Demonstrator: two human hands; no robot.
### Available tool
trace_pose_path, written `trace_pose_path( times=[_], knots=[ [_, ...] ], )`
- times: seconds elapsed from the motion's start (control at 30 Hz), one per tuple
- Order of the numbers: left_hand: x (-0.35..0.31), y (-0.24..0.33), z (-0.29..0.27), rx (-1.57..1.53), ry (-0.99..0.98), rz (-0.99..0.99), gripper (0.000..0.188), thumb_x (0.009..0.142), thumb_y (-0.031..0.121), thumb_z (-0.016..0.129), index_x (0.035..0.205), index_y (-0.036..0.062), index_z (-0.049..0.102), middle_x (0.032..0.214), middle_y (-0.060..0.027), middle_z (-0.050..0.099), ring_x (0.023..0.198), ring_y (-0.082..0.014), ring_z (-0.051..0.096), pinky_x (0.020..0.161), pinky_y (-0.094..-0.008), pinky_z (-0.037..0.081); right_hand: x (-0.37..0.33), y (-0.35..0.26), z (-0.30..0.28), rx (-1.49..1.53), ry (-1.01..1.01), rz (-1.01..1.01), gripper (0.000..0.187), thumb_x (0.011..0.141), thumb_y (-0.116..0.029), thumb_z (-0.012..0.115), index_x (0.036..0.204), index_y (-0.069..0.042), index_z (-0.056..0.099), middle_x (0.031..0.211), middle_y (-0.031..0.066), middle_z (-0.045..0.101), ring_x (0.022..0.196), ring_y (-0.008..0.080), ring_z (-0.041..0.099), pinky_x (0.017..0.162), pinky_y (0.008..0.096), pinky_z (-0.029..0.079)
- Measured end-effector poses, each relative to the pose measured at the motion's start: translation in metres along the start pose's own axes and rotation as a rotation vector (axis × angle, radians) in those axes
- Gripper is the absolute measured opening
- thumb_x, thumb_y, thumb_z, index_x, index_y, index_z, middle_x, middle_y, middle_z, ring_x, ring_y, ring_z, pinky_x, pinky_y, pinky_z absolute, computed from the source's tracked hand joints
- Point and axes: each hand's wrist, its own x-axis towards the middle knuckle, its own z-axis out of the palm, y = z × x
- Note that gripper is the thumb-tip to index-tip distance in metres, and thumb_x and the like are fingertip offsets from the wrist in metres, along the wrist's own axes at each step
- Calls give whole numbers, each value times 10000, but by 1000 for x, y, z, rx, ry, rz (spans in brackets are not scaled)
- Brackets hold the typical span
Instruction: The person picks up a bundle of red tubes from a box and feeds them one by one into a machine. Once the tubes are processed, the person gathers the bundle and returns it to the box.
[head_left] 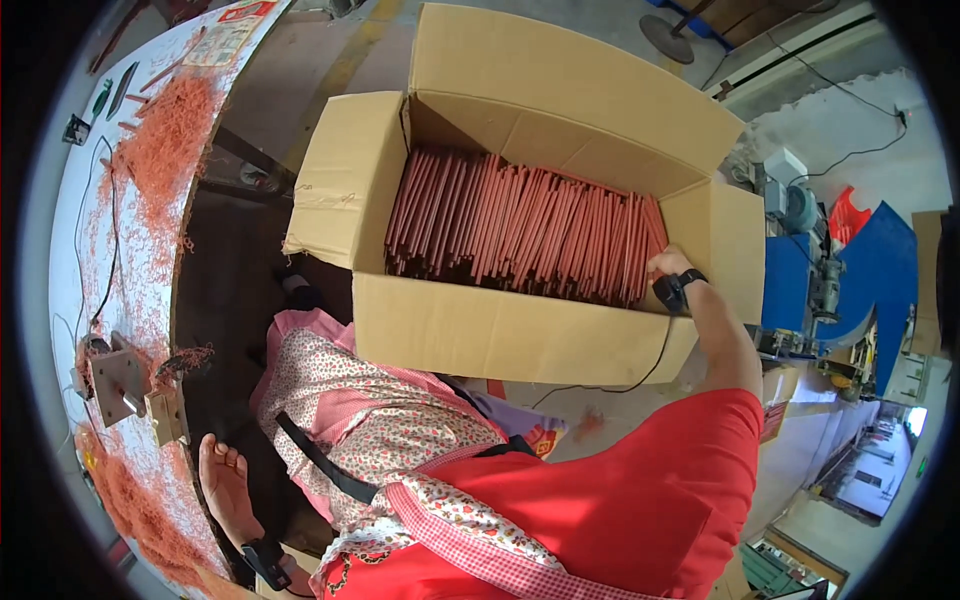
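An open cardboard box [480,325] stands in front of me, filled with rows of thin reddish rods [540,230] packed side by side. My right hand [670,265] reaches over the near side into the box's right end. Its fingers are curled round the rods at the end of the row, where a few lean at a different angle; the fingertips are partly hidden. Low at the left, beside the table edge, is my left hand [229,490]. Its fingers are extended and loosely bent, with nothing visible in them. Each wrist wears a black strapped device.
A white table [135,260] runs along the left, strewn with red shavings [175,125]. A small machine fixture [120,380] with a metal plate sits near its edge. Blue machinery [865,300] stands at the right. A black cord [600,388] hangs from my right wrist across the box.
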Motion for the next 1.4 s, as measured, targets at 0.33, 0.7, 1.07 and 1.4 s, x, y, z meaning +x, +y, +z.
trace_pose_path(
  times=[0.33, 0.7, 1.07, 1.4],
  knots=[
    [14, 0, 44, 27, -111, -36, 222, 958, 226, 516, 1130, 99, 574, 892, 21, 621, 760, -79, 585, 686, -230, 518, -27, -43, 22, -60, -5, 25, 651, 693, -379, 750, 1108, 90, 571, 1141, 242, 603, 1071, 328, 589, 881, 376, 496],
    [7, -13, 43, 1, 6, -37, 219, 949, 230, 531, 1108, 87, 579, 870, 12, 618, 765, -86, 593, 675, -227, 517, 80, -145, 73, 1290, -156, -215, 112, 896, -133, 494, 918, -35, 543, 688, 97, 593, 509, 168, 532, 518, 326, 526],
    [-49, -8, 27, -56, 339, -31, 210, 931, 199, 545, 1099, 79, 586, 810, 24, 570, 724, -73, 552, 648, -216, 459, 49, -191, 79, 1031, -731, -458, 304, 871, -178, 412, 569, -174, 371, 489, -26, 393, 389, 95, 364, 359, 250, 304],
    [-204, -8, -72, -121, 741, 212, 208, 916, 237, 580, 1007, 53, 617, 821, -23, 639, 726, -96, 611, 662, -230, 511, -1, -199, 102, 113, 149, -742, 220, 868, -231, 603, 1022, -79, 564, 677, 25, 489, 523, 123, 453, 517, 216, 432]
  ],
)
